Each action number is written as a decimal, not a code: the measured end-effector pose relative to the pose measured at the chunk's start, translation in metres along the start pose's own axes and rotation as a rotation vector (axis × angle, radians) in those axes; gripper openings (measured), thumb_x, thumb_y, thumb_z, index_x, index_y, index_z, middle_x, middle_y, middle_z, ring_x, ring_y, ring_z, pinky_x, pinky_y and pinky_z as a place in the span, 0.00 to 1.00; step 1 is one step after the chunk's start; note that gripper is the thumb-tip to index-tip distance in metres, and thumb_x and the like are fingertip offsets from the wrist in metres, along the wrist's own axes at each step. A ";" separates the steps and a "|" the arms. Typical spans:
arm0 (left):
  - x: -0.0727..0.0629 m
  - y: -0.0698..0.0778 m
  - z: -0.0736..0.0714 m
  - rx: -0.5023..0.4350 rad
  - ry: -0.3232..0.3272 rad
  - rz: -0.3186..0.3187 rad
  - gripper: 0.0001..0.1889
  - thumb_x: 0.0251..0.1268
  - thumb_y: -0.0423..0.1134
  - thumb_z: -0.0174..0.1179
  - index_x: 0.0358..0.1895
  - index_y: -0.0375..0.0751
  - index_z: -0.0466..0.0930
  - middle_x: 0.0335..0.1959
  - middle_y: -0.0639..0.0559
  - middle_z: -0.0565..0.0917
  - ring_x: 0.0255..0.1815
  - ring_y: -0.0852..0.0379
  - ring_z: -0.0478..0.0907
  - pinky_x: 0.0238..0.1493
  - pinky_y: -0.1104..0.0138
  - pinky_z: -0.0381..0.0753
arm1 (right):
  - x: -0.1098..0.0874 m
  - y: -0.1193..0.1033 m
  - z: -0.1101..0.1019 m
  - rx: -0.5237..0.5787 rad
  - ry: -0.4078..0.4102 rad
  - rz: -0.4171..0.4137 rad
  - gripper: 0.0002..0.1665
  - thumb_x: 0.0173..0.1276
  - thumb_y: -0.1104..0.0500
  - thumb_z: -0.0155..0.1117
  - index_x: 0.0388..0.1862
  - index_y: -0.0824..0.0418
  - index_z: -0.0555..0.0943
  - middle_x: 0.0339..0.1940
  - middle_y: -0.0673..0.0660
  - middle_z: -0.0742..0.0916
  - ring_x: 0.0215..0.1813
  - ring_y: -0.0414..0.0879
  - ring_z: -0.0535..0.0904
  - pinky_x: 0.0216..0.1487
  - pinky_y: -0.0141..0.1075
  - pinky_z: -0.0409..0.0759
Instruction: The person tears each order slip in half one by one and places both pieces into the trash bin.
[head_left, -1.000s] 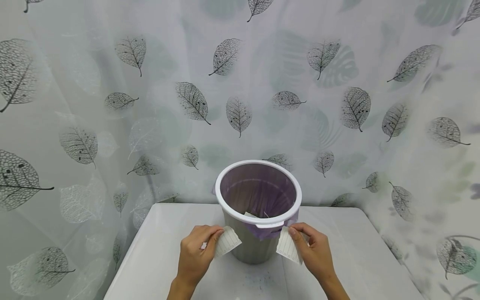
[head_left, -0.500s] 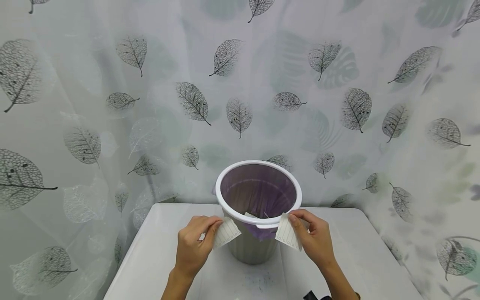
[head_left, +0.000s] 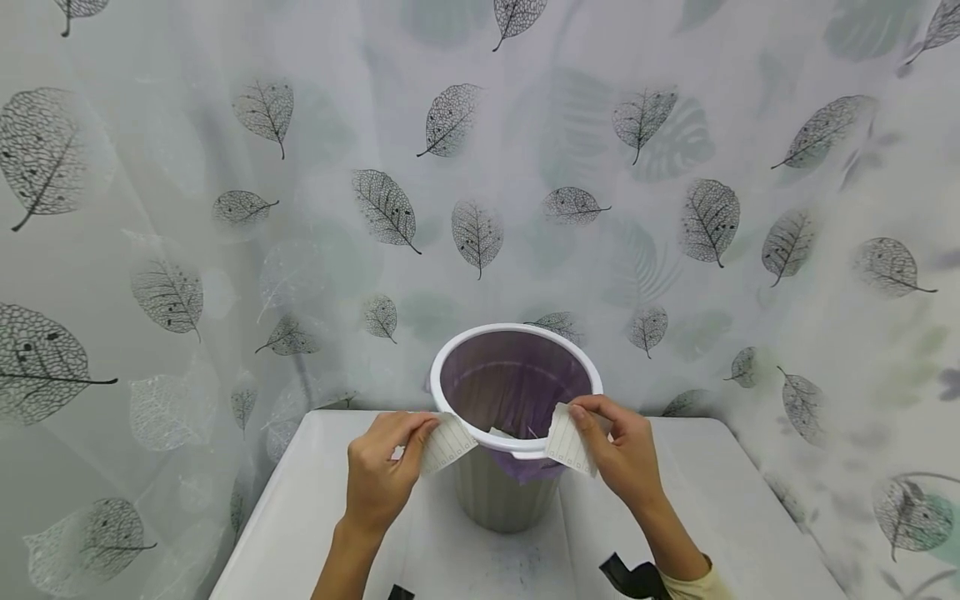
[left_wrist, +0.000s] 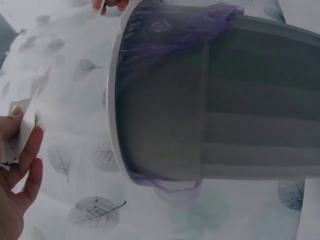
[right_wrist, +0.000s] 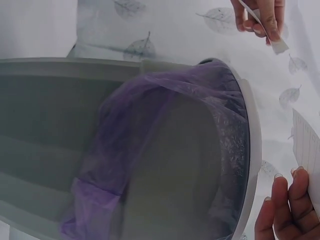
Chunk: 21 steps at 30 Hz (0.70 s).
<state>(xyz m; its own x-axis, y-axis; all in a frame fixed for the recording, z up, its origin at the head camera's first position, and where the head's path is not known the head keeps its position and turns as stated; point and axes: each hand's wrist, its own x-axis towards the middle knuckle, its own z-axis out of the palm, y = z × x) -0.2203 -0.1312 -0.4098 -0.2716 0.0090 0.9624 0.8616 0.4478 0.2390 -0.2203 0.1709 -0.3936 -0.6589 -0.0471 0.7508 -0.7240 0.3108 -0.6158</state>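
My left hand [head_left: 386, 467] pinches a piece of lined white paper [head_left: 446, 444] between thumb and fingers, at the left front of the bin's rim. Opposite it, my right hand [head_left: 618, 446] pinches another lined piece of paper [head_left: 567, 440] near the rim's right front. The pieces are apart, each with printed lines and small squares. Between and behind the hands stands a grey trash bin [head_left: 502, 496] with a white rim [head_left: 517, 329]. A purple bag [head_left: 525, 467] lines it and hangs over the outside. Something white [head_left: 501, 432] shows inside, only partly visible.
The bin stands on a white table [head_left: 337, 492], against a leaf-patterned curtain [head_left: 480, 167] that also covers both sides. Black straps [head_left: 633, 579] show near the right forearm, and a small black piece [head_left: 401, 592] at the bottom edge.
Both hands have risen from below the rim to about its height, still pinching their paper pieces. More of the right forearm and the black straps has come into view. The bin stays put.
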 end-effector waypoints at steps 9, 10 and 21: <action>0.015 -0.010 -0.002 0.025 -0.005 0.009 0.10 0.75 0.39 0.66 0.39 0.34 0.89 0.33 0.49 0.89 0.29 0.54 0.83 0.30 0.68 0.81 | 0.025 -0.024 0.007 -0.031 0.008 -0.065 0.08 0.63 0.82 0.66 0.36 0.73 0.85 0.34 0.64 0.89 0.31 0.42 0.80 0.28 0.26 0.75; 0.017 -0.010 -0.003 0.028 -0.006 0.005 0.10 0.75 0.38 0.66 0.39 0.34 0.90 0.33 0.48 0.89 0.29 0.54 0.84 0.30 0.68 0.82 | 0.028 -0.024 0.008 -0.032 0.009 -0.074 0.08 0.63 0.82 0.66 0.36 0.74 0.85 0.33 0.65 0.89 0.32 0.42 0.80 0.29 0.26 0.76; 0.025 -0.025 0.012 0.024 -0.049 -0.096 0.05 0.61 0.25 0.72 0.39 0.34 0.90 0.32 0.47 0.89 0.29 0.49 0.85 0.30 0.61 0.83 | 0.045 -0.016 0.015 -0.047 -0.007 -0.104 0.04 0.64 0.78 0.68 0.36 0.74 0.86 0.33 0.64 0.89 0.36 0.45 0.82 0.40 0.26 0.75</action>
<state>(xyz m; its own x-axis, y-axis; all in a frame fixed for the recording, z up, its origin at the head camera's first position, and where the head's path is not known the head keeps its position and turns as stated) -0.2542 -0.1312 -0.3929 -0.3733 0.0081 0.9277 0.8202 0.4701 0.3259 -0.2417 0.1494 -0.3538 -0.5819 -0.0879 0.8085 -0.7784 0.3481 -0.5224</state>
